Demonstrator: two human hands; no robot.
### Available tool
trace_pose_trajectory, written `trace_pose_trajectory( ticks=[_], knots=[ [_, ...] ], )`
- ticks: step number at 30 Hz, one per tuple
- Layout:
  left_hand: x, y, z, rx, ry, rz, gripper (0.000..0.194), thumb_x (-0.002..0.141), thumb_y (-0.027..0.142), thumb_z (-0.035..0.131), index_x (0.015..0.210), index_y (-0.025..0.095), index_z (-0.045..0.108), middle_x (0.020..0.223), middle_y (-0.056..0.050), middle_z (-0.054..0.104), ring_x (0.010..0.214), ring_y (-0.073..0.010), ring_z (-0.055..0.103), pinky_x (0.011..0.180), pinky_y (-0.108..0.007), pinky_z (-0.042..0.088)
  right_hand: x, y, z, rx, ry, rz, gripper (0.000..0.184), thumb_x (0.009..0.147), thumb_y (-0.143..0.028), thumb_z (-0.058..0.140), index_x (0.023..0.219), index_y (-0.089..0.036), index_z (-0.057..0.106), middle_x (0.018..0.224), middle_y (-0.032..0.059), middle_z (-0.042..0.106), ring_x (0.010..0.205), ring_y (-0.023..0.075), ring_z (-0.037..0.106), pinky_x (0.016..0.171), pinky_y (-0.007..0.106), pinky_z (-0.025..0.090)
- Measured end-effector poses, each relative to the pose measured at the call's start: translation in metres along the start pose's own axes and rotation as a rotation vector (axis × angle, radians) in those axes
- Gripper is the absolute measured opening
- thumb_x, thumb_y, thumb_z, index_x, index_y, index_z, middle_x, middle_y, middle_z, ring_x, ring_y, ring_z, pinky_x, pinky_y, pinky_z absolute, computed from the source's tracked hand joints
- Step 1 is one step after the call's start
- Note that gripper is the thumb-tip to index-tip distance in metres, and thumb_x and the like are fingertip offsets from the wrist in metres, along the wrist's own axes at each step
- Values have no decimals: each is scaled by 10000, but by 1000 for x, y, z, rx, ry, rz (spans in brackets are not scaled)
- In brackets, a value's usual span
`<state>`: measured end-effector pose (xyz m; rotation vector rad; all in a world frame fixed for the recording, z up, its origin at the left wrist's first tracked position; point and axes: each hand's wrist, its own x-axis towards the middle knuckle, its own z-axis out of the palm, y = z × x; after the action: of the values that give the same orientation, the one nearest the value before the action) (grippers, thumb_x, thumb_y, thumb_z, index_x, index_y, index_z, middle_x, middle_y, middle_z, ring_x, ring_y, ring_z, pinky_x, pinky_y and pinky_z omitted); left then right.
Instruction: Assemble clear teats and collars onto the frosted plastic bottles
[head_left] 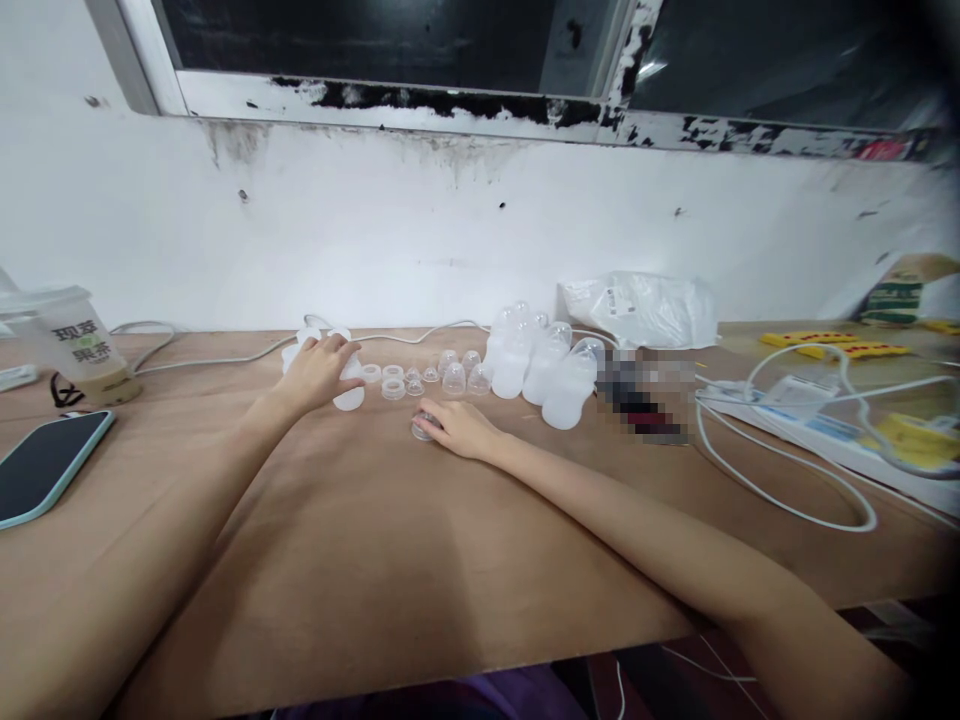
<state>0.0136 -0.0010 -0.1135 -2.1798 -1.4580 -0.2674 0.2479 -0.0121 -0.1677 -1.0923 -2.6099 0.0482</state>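
At the left end of a row of bottle parts, my left hand [319,372] has its thumb and fingers curved round a white baby bottle body [348,398] among several alike. My right hand [463,430] rests on the table, fingers closed on a small clear plastic part [424,427], partly hidden. Between the hands and a little farther back are translucent collar rings [393,384], small clear nipples [413,383] and clear dome caps [454,378]. Several white bottles with clear domed caps [566,390] lean or lie together to the right of these.
A phone [52,465] and a drink cup [86,345] are at the left. Behind the bottles lies a white plastic bag [641,308]. To the right are a blurred patch [649,395], a power strip [825,430] with looping white cables, and yellow strips [836,346].
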Motion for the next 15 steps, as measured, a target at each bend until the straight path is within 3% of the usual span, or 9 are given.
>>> trace_pose_trajectory(
  ticks=[5,15],
  knots=[
    [-2,-2,-1,46,30,-54,457,726,374,474,1117,157,382,1157,-131,391,977,-259,449,838,-371,303,0,1,2,7,7,-10,293,851,-389,273,934,-185,467,826,50,597,717,153,543,607,225,317],
    [-4,-3,1,38,35,-85,491,695,333,521,1116,145,350,1139,-132,379,930,-268,471,818,-370,343,2,5,1,15,-12,9,323,835,-439,278,926,-188,459,742,40,592,680,164,545,572,221,316]
  ],
)
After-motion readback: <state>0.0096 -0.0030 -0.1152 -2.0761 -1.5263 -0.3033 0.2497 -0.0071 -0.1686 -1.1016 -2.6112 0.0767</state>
